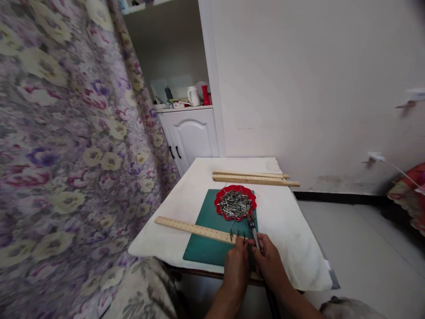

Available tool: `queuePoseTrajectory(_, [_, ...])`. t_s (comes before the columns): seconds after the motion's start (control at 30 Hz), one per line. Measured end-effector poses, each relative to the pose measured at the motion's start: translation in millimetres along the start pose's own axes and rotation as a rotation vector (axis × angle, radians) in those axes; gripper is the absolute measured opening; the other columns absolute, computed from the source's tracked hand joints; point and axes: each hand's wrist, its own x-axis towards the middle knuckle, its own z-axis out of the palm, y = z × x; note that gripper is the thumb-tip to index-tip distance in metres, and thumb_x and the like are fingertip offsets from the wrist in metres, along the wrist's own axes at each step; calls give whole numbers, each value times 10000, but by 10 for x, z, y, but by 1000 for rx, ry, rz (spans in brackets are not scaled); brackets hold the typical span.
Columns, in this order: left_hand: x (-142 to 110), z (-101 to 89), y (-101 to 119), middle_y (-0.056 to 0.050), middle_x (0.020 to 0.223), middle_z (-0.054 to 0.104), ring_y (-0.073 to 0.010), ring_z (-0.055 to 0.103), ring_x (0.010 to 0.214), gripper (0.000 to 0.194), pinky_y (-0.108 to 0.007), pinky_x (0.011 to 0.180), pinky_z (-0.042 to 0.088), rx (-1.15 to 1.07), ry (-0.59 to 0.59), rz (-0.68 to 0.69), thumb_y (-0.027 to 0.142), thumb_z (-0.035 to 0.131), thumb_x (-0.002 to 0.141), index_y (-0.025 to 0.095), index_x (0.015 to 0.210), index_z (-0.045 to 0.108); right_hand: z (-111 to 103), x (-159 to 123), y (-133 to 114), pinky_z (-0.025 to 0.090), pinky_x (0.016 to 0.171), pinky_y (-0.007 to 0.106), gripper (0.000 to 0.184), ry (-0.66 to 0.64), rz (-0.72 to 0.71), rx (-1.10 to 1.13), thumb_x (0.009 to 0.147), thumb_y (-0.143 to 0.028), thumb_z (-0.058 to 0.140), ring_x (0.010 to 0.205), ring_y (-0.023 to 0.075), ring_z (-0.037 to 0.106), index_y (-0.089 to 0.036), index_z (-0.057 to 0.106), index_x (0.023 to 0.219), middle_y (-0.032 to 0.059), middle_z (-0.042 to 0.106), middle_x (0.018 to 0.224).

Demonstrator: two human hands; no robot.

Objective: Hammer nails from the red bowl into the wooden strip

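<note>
A wooden strip (192,228) lies across a green cutting mat (209,235) on a white table (186,190); a few nails stand up from its right end. My left hand (236,265) is closed on that end of the strip. My right hand (269,262) is wrapped round the handle of a small hammer (253,229), whose head points toward a red scalloped dish (235,203) heaped with nails.
Two more wooden strips (254,178) lie side by side at the table's far end. A floral curtain (66,146) hangs along the left. Behind stand a white cabinet (191,133) with bottles on top and a white wall (315,88).
</note>
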Motion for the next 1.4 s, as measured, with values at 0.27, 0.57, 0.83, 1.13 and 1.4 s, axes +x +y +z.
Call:
queuePoseTrajectory(0.27, [-14, 21, -17, -79, 772, 708, -203, 673, 710, 265, -240, 584, 372, 73, 106, 65, 272, 353, 937, 197, 931, 607, -94, -59, -100, 368, 322, 229, 235, -29, 36, 63, 776, -328, 546, 362, 87, 493, -212, 521, 979, 63, 681, 971])
queuePoseTrajectory(0.57, [13, 104, -99, -39, 666, 680, -159, 648, 612, 271, -224, 544, 348, 88, 248, 125, 282, 387, 929, 205, 823, 624, -471, -255, -435, 250, 273, 149, 299, -305, 79, 165, 831, -404, 539, 287, 2, 388, -189, 473, 1028, 28, 651, 877])
queuePoseTrajectory(0.83, [21, 94, -106, -13, 716, 686, -136, 643, 651, 223, -212, 578, 365, 94, 261, 164, 182, 408, 898, 199, 793, 604, -379, -436, -552, 230, 280, 140, 232, -415, 93, 73, 860, -328, 500, 288, -4, 383, -197, 497, 1052, -1, 636, 844])
queuePoseTrajectory(1.13, [42, 124, -143, -20, 683, 674, -139, 632, 638, 198, -213, 580, 362, 59, 275, 208, 167, 422, 883, 186, 777, 588, -325, -416, -600, 218, 270, 141, 240, -406, 117, 41, 846, -332, 500, 274, -2, 382, -199, 493, 1046, -11, 623, 823])
queuePoseTrajectory(1.4, [28, 107, -124, -30, 683, 675, -133, 624, 619, 210, -213, 568, 355, 68, 251, 194, 161, 417, 882, 180, 755, 584, -323, -399, -625, 216, 267, 133, 218, -405, 114, 19, 854, -313, 506, 278, -4, 385, -202, 506, 1041, -11, 623, 817])
